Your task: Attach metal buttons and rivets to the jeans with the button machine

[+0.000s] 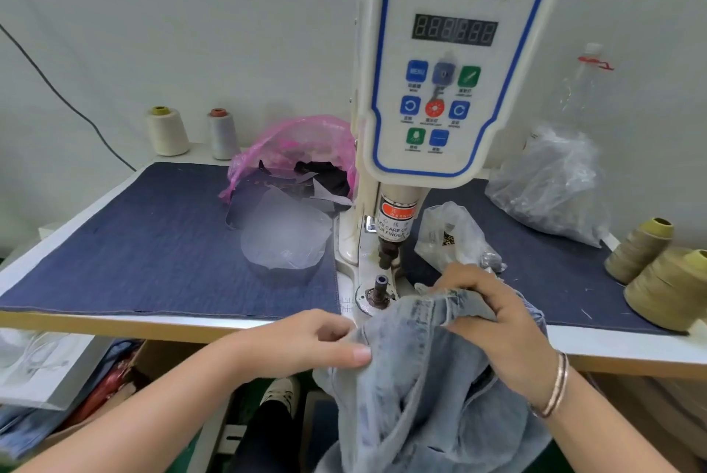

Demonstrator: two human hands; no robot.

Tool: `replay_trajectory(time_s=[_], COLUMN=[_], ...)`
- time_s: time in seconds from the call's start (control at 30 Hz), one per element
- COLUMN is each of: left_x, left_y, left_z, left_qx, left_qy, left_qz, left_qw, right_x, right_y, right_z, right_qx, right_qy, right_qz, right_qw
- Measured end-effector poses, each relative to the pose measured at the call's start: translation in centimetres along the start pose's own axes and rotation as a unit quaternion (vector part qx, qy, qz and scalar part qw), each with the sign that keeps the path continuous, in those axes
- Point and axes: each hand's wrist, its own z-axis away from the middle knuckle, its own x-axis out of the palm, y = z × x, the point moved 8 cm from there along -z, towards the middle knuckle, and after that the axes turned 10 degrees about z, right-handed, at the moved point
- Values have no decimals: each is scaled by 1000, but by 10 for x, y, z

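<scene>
Pale blue jeans (417, 388) hang over the table's front edge, just in front of the white servo button machine (451, 63). My left hand (306, 342) pinches the denim at its left edge. My right hand (497, 315) grips the bunched waistband on the right. The machine's lower die post (380, 287) stands bare just beyond the fabric, under the dark upper punch (387, 256). No button or rivet shows on the denim.
The table wears a dark denim cover (153, 243). A pink bag of fabric scraps (294, 162) and a clear dish (283, 239) sit left of the machine. Clear plastic bags (547, 185) lie right; thread cones (665, 277) stand at the right edge, two spools (191, 132) at the back.
</scene>
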Motion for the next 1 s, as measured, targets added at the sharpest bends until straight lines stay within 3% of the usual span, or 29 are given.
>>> replay_trajectory(time_s=[0.07, 0.13, 0.2, 0.27, 0.4, 0.47, 0.57, 0.7, 0.83, 0.93, 1.0], left_x=[-5, -17, -26, -26, -24, -29, -34, -35, -23, -19, -13], left_y=[8, 24, 35, 46, 57, 58, 56, 41, 31, 39, 47], left_z=[4, 8, 9, 6, -1, 2, 7, 7, 6, 4, 7], left_qx=[36, 82, 123, 144, 160, 161, 147, 61, -45, -11, 72], left_qy=[14, 47, 68, 74, 78, 90, 90, 53, 15, 50, 38], left_qz=[32, 75, 83, 74, 81, 88, 70, 46, -76, -201, -169], left_qw=[999, 993, 987, 984, 981, 979, 982, 996, 996, 978, 982], right_x=[-9, -6, 9, 20, 43, 44, 42, 14, 27, 41, 45], right_y=[0, 9, 25, 40, 41, 45, 41, 27, 24, 16, 12], right_z=[1, -2, -2, 3, 7, 8, 1, -23, -21, -18, -19], right_qx=[-7, 36, 160, 294, 278, 314, 279, 207, 194, 190, 190], right_qy=[-5, -105, -216, -226, -311, -310, -302, -113, -99, -115, -115], right_qz=[50, 98, 52, -13, -38, -59, -59, -126, -180, -237, -260], right_qw=[999, 989, 962, 929, 908, 895, 909, 964, 959, 946, 940])
